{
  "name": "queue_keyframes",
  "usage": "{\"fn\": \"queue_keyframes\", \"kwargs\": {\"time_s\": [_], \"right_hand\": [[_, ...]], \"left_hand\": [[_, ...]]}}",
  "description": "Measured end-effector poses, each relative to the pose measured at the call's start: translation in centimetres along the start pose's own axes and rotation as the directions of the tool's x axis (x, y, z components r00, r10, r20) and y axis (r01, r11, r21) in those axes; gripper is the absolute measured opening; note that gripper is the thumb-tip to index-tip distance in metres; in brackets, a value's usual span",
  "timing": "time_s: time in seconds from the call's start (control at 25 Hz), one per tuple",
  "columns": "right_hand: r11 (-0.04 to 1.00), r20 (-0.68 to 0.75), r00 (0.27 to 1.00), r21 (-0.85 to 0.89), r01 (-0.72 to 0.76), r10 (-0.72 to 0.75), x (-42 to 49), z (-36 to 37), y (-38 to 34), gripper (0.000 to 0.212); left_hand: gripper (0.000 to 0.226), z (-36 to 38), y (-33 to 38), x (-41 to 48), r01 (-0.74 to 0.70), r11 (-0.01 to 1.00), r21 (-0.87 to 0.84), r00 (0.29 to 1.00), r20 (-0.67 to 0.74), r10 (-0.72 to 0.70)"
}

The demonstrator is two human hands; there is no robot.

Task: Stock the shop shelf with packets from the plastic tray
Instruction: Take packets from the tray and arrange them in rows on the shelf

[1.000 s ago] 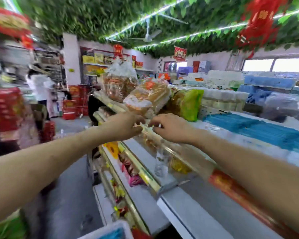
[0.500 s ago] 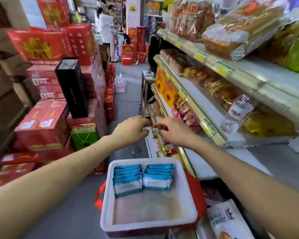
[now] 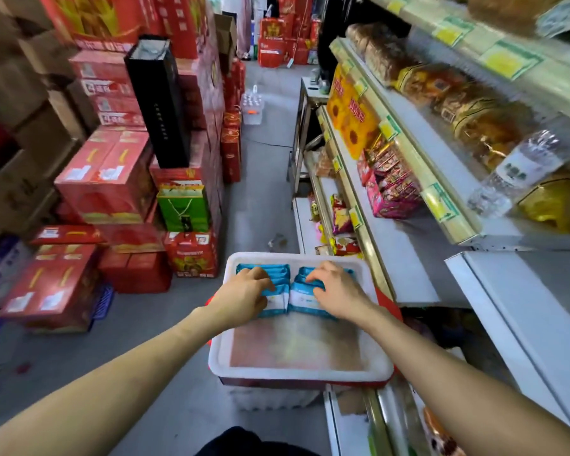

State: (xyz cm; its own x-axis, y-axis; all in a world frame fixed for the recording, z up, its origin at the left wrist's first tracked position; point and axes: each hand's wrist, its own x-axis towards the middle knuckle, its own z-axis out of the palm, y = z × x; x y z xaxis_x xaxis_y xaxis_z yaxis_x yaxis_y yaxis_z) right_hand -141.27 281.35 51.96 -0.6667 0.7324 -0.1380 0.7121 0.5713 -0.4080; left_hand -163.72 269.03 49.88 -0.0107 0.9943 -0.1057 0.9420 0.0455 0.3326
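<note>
A white plastic tray point(image 3: 300, 373) sits low in front of me on a red basket, beside the shop shelf point(image 3: 405, 258) on the right. Two stacks of blue-and-white packets stand side by side at the tray's far end; the near half is bare. My left hand point(image 3: 244, 292) curls its fingers into the left stack point(image 3: 273, 306). Over the right stack point(image 3: 303, 301) lies my right hand point(image 3: 339, 291), fingers hooked on the packets' top edges. The packets rest in the tray.
Red cartons point(image 3: 106, 179), a tall black box point(image 3: 160, 100) and a green gift bag point(image 3: 183, 205) crowd the aisle's left side. The shelves hold pink snack packets point(image 3: 392, 189), bread bags and a lying water bottle point(image 3: 520, 169). Grey floor runs ahead between them.
My view dropped from the top shelf to the tray. Both hands came down from the shelf edge and now lie on the two packet stacks in the tray.
</note>
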Motion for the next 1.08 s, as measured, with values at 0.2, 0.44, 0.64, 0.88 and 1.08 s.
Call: {"fn": "queue_keyframes", "kwargs": {"time_s": [0.2, 0.44, 0.64, 0.88, 1.08], "right_hand": [[0.999, -0.147, 0.988, -0.027, 0.040, -0.044, -1.7, 1.7, 1.0, 0.026], [0.986, -0.163, 0.977, -0.118, 0.119, -0.137, -2.5, 3.3, 1.7, 0.027], [0.985, -0.080, 0.985, -0.091, 0.144, -0.152, -2.8, 2.9, 1.7, 0.030], [0.987, 0.132, 0.981, -0.063, 0.150, -0.141, -3.5, 3.2, 2.0, 0.037], [0.989, 0.214, 0.971, -0.075, 0.126, -0.108, -4.0, 2.9, 2.1, 0.042]], "left_hand": [[0.032, 2.0, 0.0, -1.1, -0.049, 0.997, 0.065, 0.991, -0.119, 0.056], [0.031, 1.9, 0.1, -1.1, -0.076, 0.992, 0.105, 0.991, -0.103, 0.087], [0.032, 1.4, 0.6, -0.8, -0.092, 0.992, 0.091, 0.994, -0.048, 0.097], [0.032, 1.3, 0.7, -0.5, -0.156, 0.982, 0.105, 0.977, 0.163, 0.138], [0.027, 1.4, 0.8, -0.2, -0.174, 0.979, 0.107, 0.957, 0.252, 0.142]]}}
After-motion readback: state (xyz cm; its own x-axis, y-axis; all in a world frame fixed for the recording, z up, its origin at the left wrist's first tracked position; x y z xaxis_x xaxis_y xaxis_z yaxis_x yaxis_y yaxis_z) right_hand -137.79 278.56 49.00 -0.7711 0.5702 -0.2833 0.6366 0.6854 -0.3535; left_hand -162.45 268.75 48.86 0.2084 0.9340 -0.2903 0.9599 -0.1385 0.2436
